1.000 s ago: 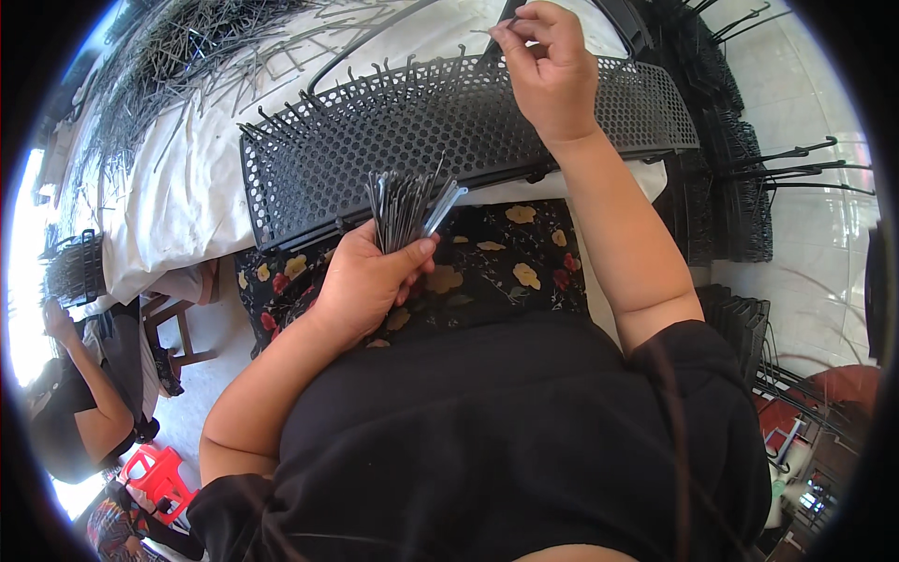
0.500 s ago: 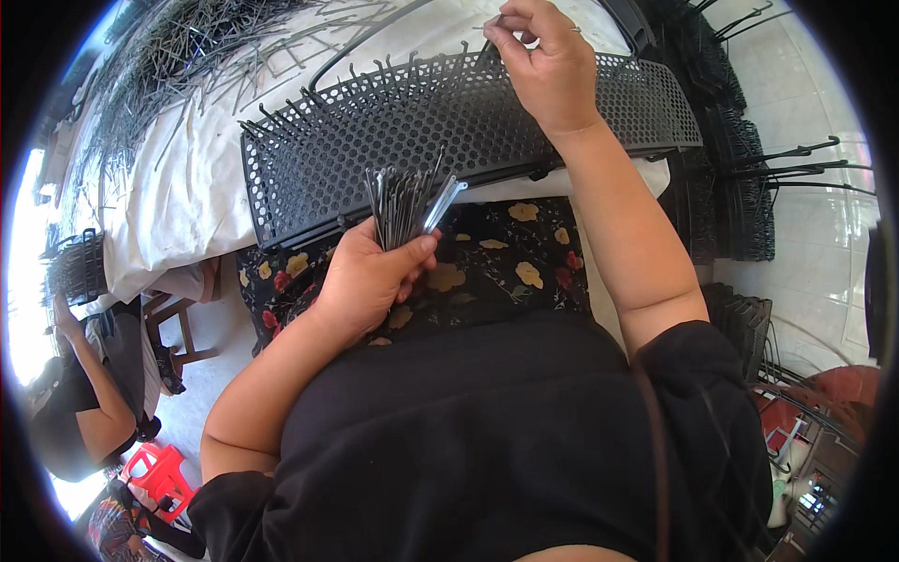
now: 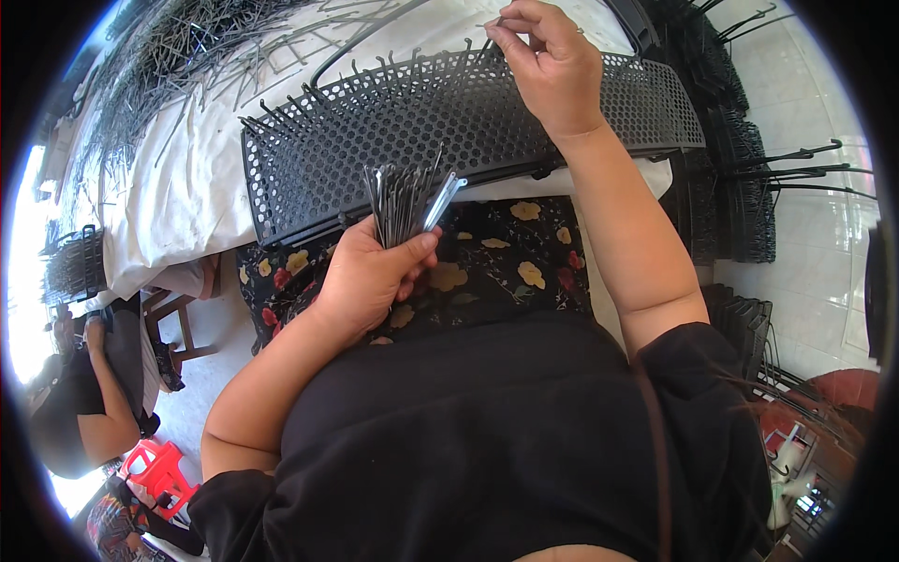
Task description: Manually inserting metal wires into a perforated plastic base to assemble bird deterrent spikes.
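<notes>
My left hand [image 3: 370, 276] is closed round an upright bundle of thin black metal hooks [image 3: 401, 201]. A few shiny silver strips [image 3: 440, 206] stick out at the bundle's right side. In front of me lies a long black perforated metal panel [image 3: 403, 131], with a row of black hooks [image 3: 351, 80] standing along its far edge. My right hand [image 3: 557, 80] is raised over that far edge, right of the row. Its thumb and forefinger pinch a thin dark metal hook [image 3: 489, 25], largely hidden by the fingers.
A heap of loose black rods [image 3: 178, 70] covers the white cloth [image 3: 173, 187] at the far left. Stacked black racks with long hooks [image 3: 740, 178] stand at the right. At the lower left are a co-worker [image 3: 89, 403] and a red plastic stool [image 3: 161, 473].
My right hand has shifted very slightly right, still pinching. My left hand and the bundle stay put. The co-worker's forearm at the left has moved down and inward.
</notes>
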Action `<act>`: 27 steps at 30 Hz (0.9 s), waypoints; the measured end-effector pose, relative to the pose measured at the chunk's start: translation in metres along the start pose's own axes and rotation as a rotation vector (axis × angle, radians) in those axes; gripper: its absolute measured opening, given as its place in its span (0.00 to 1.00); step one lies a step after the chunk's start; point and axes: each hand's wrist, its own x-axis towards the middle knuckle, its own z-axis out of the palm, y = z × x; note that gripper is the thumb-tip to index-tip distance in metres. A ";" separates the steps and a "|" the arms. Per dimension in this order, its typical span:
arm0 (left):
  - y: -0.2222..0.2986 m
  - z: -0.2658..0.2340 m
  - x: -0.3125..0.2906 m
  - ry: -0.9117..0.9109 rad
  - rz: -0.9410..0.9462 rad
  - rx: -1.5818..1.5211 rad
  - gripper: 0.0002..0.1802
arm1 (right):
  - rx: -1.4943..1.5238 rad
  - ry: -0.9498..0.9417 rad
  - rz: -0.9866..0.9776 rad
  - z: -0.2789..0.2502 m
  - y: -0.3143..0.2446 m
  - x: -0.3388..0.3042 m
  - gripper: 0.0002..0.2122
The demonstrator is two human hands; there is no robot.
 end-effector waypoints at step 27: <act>0.000 -0.001 -0.001 -0.084 0.037 -0.080 0.09 | -0.073 0.057 0.320 -0.025 -0.009 -0.001 0.09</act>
